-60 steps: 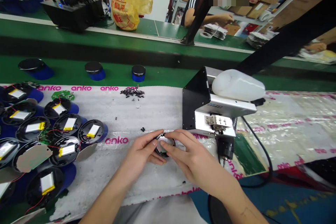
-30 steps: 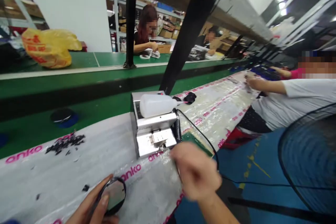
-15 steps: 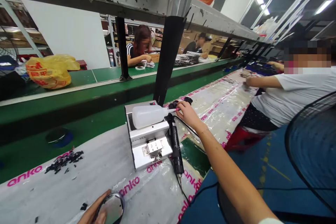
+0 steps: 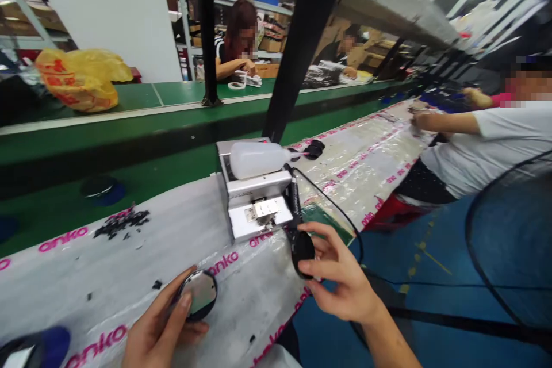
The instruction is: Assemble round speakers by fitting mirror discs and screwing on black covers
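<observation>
My left hand (image 4: 159, 328) grips a round black-rimmed disc (image 4: 203, 292) with a shiny, mirror-like face, thumb on top of it. A plain black round disc (image 4: 302, 254) is held at its edge between the fingers and thumb of my right hand (image 4: 345, 276). It covers the lower part of a black electric screwdriver (image 4: 295, 198). Just beyond stands a small silver machine (image 4: 259, 188). On its top lies a translucent white squeeze bottle (image 4: 257, 159), nozzle pointing right. Several more black round pieces (image 4: 315, 149) sit near the nozzle tip.
Black scraps (image 4: 123, 223) lie on the plastic-covered bench (image 4: 181, 207). Dark round pieces with blue (image 4: 103, 188) rest at left. A black post (image 4: 297, 52) rises behind the machine. A co-worker in a white shirt (image 4: 517, 138) works at right, beside a fan (image 4: 509, 230).
My right hand has come back from the black pieces by the bottle nozzle, bringing a black disc nearer. My left hand keeps its disc. The view has tilted down.
</observation>
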A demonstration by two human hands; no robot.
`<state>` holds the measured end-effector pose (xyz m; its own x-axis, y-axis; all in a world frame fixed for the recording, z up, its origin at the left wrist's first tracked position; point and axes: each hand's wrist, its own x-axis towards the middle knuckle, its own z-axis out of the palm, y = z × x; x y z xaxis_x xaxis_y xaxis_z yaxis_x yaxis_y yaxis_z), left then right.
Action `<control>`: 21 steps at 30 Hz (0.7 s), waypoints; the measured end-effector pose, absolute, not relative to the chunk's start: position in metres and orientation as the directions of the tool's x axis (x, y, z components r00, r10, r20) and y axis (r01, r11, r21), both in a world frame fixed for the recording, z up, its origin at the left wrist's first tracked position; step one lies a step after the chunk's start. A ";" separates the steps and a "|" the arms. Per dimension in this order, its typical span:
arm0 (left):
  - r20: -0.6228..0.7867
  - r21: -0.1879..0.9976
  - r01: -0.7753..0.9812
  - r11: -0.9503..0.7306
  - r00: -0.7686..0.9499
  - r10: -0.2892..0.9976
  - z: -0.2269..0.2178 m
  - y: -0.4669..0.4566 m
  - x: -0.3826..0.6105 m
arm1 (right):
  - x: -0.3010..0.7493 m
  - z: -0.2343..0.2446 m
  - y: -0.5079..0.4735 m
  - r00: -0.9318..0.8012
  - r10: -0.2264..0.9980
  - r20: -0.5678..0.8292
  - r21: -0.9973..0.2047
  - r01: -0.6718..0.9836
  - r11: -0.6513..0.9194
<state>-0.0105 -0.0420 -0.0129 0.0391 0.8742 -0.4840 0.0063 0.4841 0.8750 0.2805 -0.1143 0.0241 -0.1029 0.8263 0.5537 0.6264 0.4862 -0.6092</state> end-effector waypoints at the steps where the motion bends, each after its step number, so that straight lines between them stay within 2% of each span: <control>1: -0.471 0.881 -0.011 0.473 0.055 0.880 -0.012 -0.043 -0.010 | 0.266 0.021 -0.114 -0.125 0.850 0.511 -0.656 0.582 0.480; 4: -0.448 0.889 -0.049 0.455 0.116 0.887 -0.011 -0.044 -0.009 | 0.223 0.012 -0.106 -0.156 0.945 0.287 -0.797 0.508 0.326; 6: -0.444 0.889 -0.056 0.454 0.133 0.886 -0.011 -0.045 -0.009 | 0.199 0.007 -0.100 -0.170 0.976 0.138 -0.819 0.535 0.209; 8: -0.445 0.888 -0.063 0.456 0.133 0.885 -0.010 -0.046 -0.009 | 0.182 0.005 -0.094 -0.172 0.982 0.074 -0.805 0.571 0.161; 17: -0.430 0.889 -0.103 0.446 0.145 0.891 -0.008 -0.047 -0.006 | 0.160 -0.003 -0.092 -0.109 0.992 0.063 -0.814 0.569 0.115; 19: -0.432 0.886 -0.117 0.449 0.148 0.890 -0.009 -0.047 -0.005 | 0.165 -0.006 -0.096 -0.098 0.989 0.110 -0.841 0.522 0.145; 21: -0.433 0.882 -0.132 0.453 0.152 0.888 -0.011 -0.048 -0.004 | 0.171 -0.010 -0.099 -0.050 0.982 0.183 -0.897 0.399 0.188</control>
<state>-0.0041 -0.0475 -0.0112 0.1518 0.8884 -0.4333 -0.1323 0.4527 0.8818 0.1710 -0.0994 -0.0097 -0.0502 0.9818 0.1832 0.3992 0.1878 -0.8974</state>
